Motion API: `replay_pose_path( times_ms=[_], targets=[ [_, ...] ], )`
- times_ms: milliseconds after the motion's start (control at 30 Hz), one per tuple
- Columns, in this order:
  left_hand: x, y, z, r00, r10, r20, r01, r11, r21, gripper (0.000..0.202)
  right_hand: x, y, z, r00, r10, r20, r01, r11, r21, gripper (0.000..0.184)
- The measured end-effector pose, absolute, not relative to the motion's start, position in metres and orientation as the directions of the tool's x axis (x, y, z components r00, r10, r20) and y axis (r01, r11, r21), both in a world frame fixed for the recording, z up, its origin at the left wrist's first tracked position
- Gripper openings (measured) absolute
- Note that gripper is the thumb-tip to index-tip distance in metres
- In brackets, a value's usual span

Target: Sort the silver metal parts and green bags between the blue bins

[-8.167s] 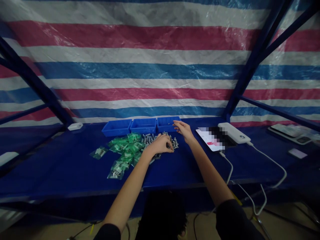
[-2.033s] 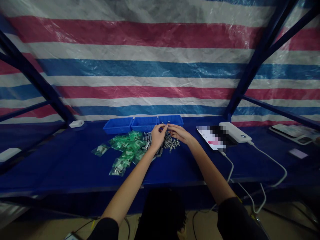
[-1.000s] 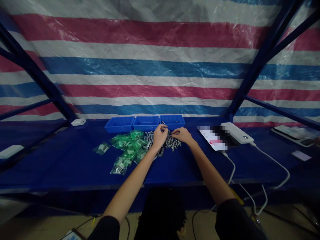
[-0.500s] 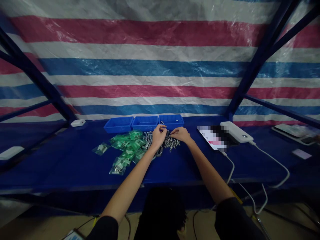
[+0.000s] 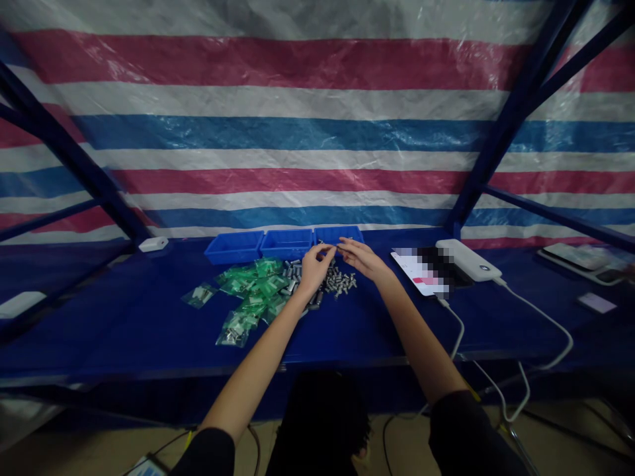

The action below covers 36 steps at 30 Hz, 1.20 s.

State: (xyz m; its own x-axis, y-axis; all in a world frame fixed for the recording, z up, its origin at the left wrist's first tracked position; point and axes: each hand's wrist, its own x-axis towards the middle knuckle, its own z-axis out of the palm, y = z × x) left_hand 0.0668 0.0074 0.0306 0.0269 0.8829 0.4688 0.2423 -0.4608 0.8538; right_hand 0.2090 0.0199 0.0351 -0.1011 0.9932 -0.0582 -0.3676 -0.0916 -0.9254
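My left hand (image 5: pixel 315 270) is held over a pile of small metal parts, its thumb and fingers closed in a pinch. Directly to its right, my right hand (image 5: pixel 364 258) reaches in with fairly straight fingers drawn together, their tips meeting those of the left hand. Whatever lies between the fingertips is too small to make out. Below the hands lie silvery screw-like pieces (image 5: pixel 342 283) in a loose heap. Dark grey cylindrical parts (image 5: pixel 292 272) are partly covered by my left hand and wrist. Left of these, green-and-clear plastic packets (image 5: pixel 255 291) with small parts inside are piled up.
Three blue bins (image 5: pixel 233 247) stand in a row behind the piles; the right one holds a few small pieces. To the right are a phone-like device (image 5: pixel 419 272) with its screen lit, a white power bank (image 5: pixel 469 260) and white cables (image 5: pixel 565 324). Blue frame posts (image 5: pixel 491 155) rise at both sides.
My right hand has lifted from the screw-like pieces and moved up towards the left fingertips, its fingers straighter now. My left hand has stayed nearly in place.
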Motion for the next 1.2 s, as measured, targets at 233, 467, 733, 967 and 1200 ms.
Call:
replay_pose_path(
  times_ms=[233,467,733,967,1200],
  targets=[
    [0.067,0.008,0.031,0.026,0.880,0.475,0.222,-0.468,0.855,0.021,0.204,0.018,0.030,-0.141,0.988,-0.064,-0.380,-0.114,-0.918,0.023],
    [0.067,0.010,0.026,0.000,0.912,0.409,0.223,-0.399,0.890,0.027,0.194,0.015,0.029,-0.053,0.998,0.031,-0.314,0.012,-0.949,0.023],
    [0.066,0.012,0.026,-0.088,0.946,0.313,0.202,-0.291,0.935,0.025,0.202,0.018,0.027,0.018,1.000,0.016,-0.125,0.018,-0.992,0.025],
    [0.062,0.015,0.025,-0.207,0.949,0.236,0.182,-0.200,0.963,0.017,0.203,0.021,0.030,-0.033,0.984,0.177,-0.222,0.165,-0.961,0.051],
    [0.058,0.015,0.027,-0.269,0.923,0.276,0.164,-0.238,0.957,0.017,0.223,0.008,0.033,-0.440,0.893,0.094,0.372,0.276,-0.886,0.078]
  ],
)
